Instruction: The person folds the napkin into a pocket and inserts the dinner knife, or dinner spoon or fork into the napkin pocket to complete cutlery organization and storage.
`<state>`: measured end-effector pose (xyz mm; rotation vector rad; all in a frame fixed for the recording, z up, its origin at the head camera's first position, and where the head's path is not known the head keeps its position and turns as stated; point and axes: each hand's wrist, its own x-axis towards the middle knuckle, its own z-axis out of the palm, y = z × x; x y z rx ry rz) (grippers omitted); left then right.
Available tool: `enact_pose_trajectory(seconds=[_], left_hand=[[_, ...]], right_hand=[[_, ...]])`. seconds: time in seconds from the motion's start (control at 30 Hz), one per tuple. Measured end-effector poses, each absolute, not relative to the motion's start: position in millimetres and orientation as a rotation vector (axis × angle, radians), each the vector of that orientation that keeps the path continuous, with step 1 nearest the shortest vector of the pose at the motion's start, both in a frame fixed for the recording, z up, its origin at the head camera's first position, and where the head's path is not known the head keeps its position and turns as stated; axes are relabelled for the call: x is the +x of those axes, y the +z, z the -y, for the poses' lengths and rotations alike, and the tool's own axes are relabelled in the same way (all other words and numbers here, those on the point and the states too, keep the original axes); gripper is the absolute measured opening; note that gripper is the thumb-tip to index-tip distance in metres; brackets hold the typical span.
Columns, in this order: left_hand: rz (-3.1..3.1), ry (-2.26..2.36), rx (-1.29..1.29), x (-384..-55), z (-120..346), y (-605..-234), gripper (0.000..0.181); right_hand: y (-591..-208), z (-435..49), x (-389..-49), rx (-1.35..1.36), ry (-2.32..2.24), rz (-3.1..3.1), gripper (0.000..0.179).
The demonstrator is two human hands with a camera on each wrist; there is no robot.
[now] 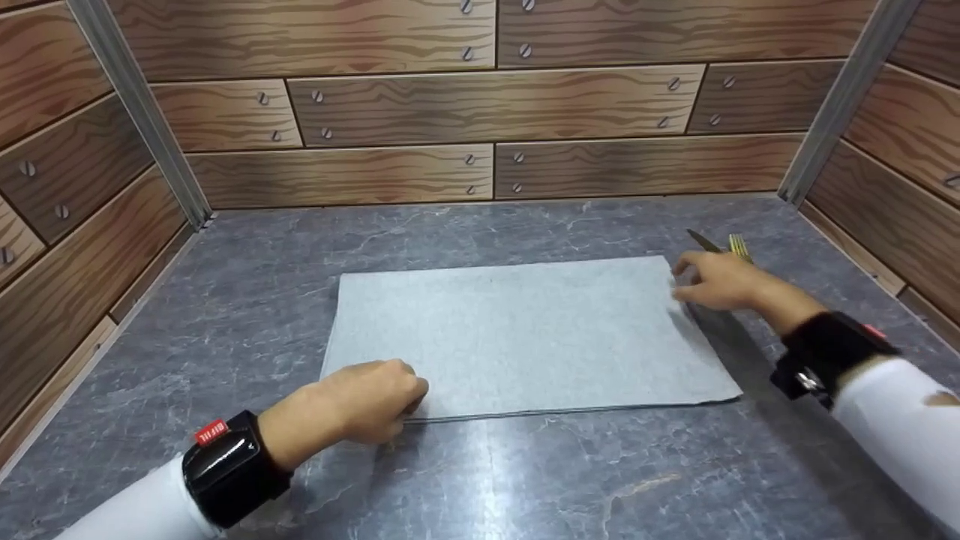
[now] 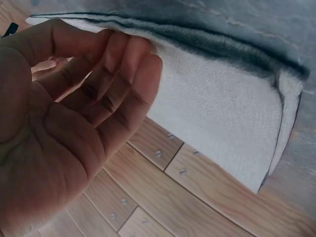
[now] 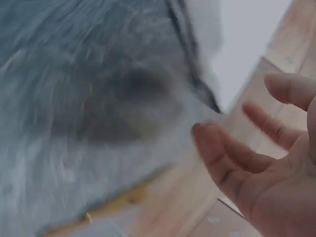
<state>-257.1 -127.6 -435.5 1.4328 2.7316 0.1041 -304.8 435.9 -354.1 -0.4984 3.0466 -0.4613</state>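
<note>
A pale grey folded cloth (image 1: 517,337) lies as a rectangle on the table, its layered edge showing in the left wrist view. At its near left corner, my left hand (image 1: 367,397) has curled fingers, thumb and fingertips meeting at the cloth's edge and pinching it; the hand hides that corner from the head view. My right hand (image 1: 716,279) hovers by the far right corner, fingers loosely bent and apart. In the right wrist view, nothing sits between those fingers (image 3: 212,148), and the cloth's dark-lined edge (image 3: 185,39) runs just beyond them.
Behind the right hand, a knife (image 1: 703,241) and a gold-coloured fork (image 1: 739,246) lie on the dark grey marbled table (image 1: 247,315), partly hidden by the hand. Wood-patterned walls (image 1: 420,112) enclose the back and both sides, with metal posts (image 1: 142,112) at the corners.
</note>
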Motion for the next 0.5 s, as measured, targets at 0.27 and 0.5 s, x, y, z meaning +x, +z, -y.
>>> enact_pose_trajectory(seconds=[0.27,0.5], left_hand=[[-2.708,0.080,1.494,-251.6,121.4,-441.3,0.031],[-2.694,0.108,1.518,-238.5,111.6,-413.6,0.030]], right_hand=[[-333.7,-399.9,-299.9,-0.187,-0.767,-2.816,0.063],[-325.3,-395.4,-294.2,-0.211,-0.845,-2.730,0.022]])
